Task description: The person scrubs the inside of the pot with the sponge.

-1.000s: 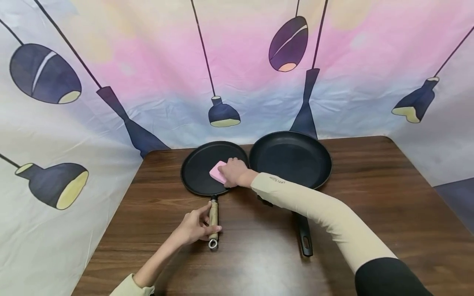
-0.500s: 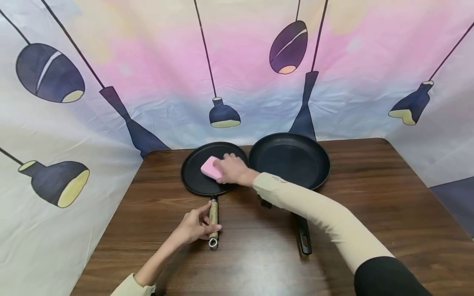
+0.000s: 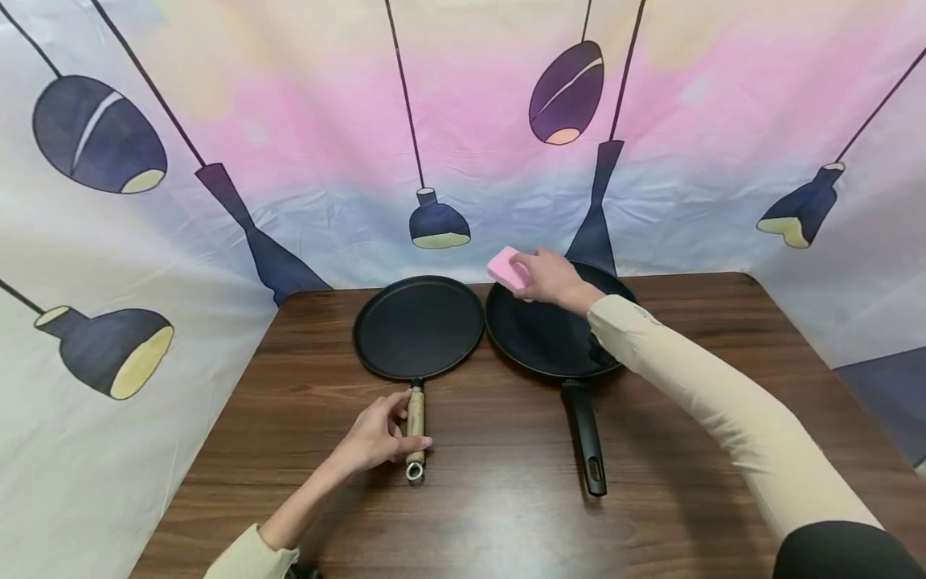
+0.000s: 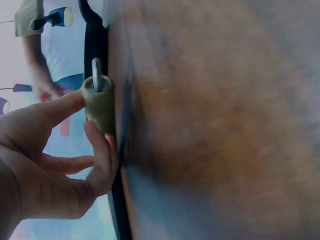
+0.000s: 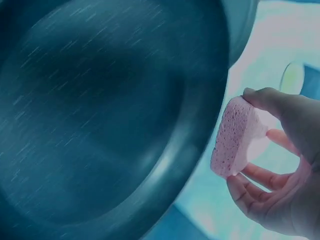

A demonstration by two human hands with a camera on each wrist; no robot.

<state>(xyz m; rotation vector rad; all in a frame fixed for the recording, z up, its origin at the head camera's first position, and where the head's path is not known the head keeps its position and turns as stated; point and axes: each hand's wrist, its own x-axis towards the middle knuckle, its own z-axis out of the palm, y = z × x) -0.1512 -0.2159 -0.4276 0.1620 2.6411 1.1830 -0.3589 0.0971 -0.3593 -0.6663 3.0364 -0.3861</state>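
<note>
My right hand [image 3: 553,277] pinches a pink sponge [image 3: 509,269] between thumb and fingers, raised over the far left part of the deep black frying pan [image 3: 542,338]. In the right wrist view the porous sponge [image 5: 232,137] hangs apart from the pan's rim [image 5: 200,145]. My left hand [image 3: 376,432] pinches the wooden handle [image 3: 415,426] of the flat black griddle pan [image 3: 419,326], which lies on the table at left. Close up in the left wrist view, thumb and fingers press the sides of that handle [image 4: 101,107], with its metal hanging ring at the end.
The two pans stand side by side on a brown wooden table [image 3: 492,515]. The frying pan's black handle [image 3: 586,442] points toward me. Behind the table hangs a cloth backdrop [image 3: 311,145] printed with lamps.
My right hand has lifted the sponge off the griddle pan, after sliding it left there, and carried it right and away over the frying pan. The left hand keeps its place on the handle.
</note>
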